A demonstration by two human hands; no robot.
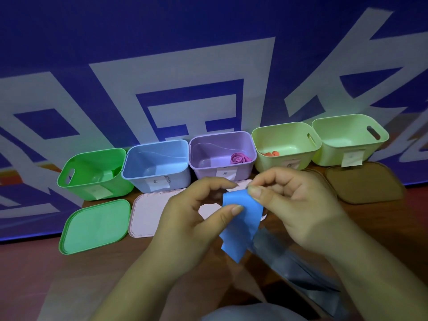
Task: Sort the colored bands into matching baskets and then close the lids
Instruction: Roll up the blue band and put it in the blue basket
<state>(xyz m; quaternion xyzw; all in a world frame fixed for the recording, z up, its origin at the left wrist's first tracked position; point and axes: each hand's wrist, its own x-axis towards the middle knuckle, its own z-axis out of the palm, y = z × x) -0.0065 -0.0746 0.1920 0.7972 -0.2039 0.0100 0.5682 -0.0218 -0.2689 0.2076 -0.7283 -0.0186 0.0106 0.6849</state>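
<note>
Your left hand (196,212) and your right hand (284,200) both pinch the flat blue rubber band (240,223) with thumb and fingers, holding it above the table (34,274), before the open light-blue plastic basket (157,165).

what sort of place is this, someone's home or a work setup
Probably a staged sorting station: labelled bins like the light blue plastic basket line a brown wooden table, lids like the green plastic lid laid in front, before a big blue printed banner.

Five baskets (139,174) stand open on top, lids (95,225) flat in front.
</note>
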